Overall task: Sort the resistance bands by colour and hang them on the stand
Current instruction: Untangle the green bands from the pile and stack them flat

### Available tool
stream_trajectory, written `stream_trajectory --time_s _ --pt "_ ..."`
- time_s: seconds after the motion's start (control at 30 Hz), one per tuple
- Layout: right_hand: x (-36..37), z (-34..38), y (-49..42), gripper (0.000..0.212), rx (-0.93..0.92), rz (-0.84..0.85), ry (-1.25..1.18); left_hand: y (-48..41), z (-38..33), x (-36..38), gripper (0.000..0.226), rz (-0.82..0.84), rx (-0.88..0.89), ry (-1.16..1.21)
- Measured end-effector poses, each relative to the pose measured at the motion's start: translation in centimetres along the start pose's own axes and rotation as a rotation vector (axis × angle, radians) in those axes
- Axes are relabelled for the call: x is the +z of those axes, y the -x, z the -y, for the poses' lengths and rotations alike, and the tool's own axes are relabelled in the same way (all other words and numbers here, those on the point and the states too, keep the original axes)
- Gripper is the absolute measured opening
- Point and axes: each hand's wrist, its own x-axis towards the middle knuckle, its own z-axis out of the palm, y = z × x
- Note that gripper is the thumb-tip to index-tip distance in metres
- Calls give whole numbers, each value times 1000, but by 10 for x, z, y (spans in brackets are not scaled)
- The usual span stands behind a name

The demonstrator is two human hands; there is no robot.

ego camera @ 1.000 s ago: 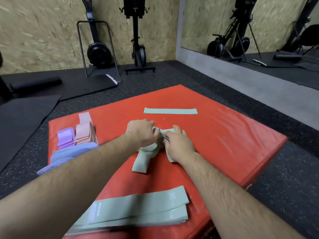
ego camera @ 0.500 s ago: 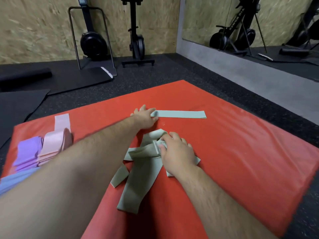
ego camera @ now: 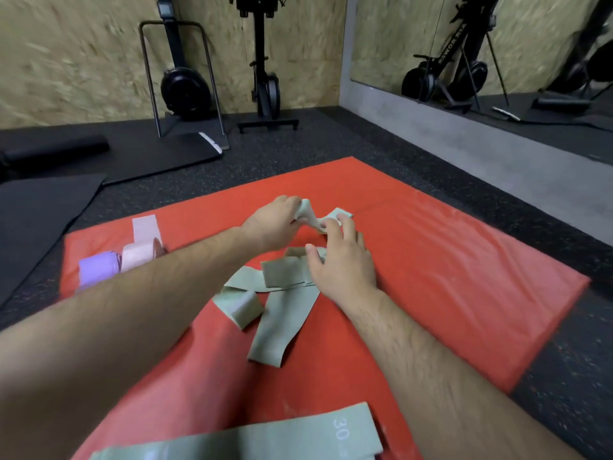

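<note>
On the red mat (ego camera: 447,280) lie several sage-green resistance bands. My left hand (ego camera: 272,224) grips one end of a green band (ego camera: 338,214) and has it bunched and lifted off the mat. My right hand (ego camera: 341,263) rests on a loose heap of green bands (ego camera: 282,307), its fingertips touching the lifted band and its thumb over the heap. A flat stack of green bands (ego camera: 265,439), marked 30, lies at the near edge. No hanging stand for the bands shows in view.
Pink bands (ego camera: 142,247) and purple bands (ego camera: 96,268) sit folded at the mat's left edge. Black floor mats (ego camera: 39,207) lie to the left. Two black exercise machines (ego camera: 185,84) stand against the wooden wall, and a mirror (ego camera: 497,44) lines the right wall.
My left hand has picked up the far flat green band and pulled it toward the heap, bunching it. My right hand has stayed on the heap. The camera has shifted.
</note>
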Motion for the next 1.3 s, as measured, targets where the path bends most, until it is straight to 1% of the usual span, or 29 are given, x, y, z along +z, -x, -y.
stream_trajectory --time_s 0.1,0.13,0.17,0.2,0.27,0.3,0.37,0.4,0.5,0.57,0.7,0.83,0.93,1.03,1.13,1.2,1.3 --pt "-24 16 7 72 -81 -17 -90 41 -31 -47 60 -18 122 33" --pt "-31 22 10 74 -104 -25 -122 54 -43 -64 66 -24 139 12" --pt "-38 28 14 70 -122 -49 -160 67 -56 -80 66 -38 145 -20" --pt "-45 35 17 61 -135 -89 -206 80 -67 -96 62 -60 144 -53" --pt "-64 47 25 38 -139 -163 -332 105 -84 -127 45 -131 151 -109" --pt "-76 53 30 33 -137 -169 -394 116 -90 -143 38 -167 150 -137" --pt "-101 60 37 22 -156 -123 -463 138 -96 -174 34 -204 134 -168" --pt "-113 61 41 16 -180 -97 -460 149 -94 -186 32 -208 120 -156" --pt "-138 65 54 6 -245 -1 -442 180 -83 -209 23 -269 119 -34" --pt "-146 68 67 8 -247 55 -505 201 -78 -211 18 -334 87 58" --pt "-143 68 97 11 -217 151 -590 239 -85 -203 19 -392 -78 326" --pt "-135 63 121 11 -206 327 -580 268 -87 -182 23 -406 -213 557" --pt "-139 56 132 17 -200 397 -529 287 -77 -161 25 -400 -314 687" --pt "-145 43 137 25 -183 498 -431 307 -59 -139 30 -393 -393 755" --pt "-150 29 141 17 -176 591 -378 321 -48 -126 21 -371 -501 888" --pt "-152 20 143 14 -159 597 -361 329 -41 -120 20 -314 -545 937" --pt "-150 9 147 9 -109 595 -327 343 -25 -112 22 -250 -557 892"
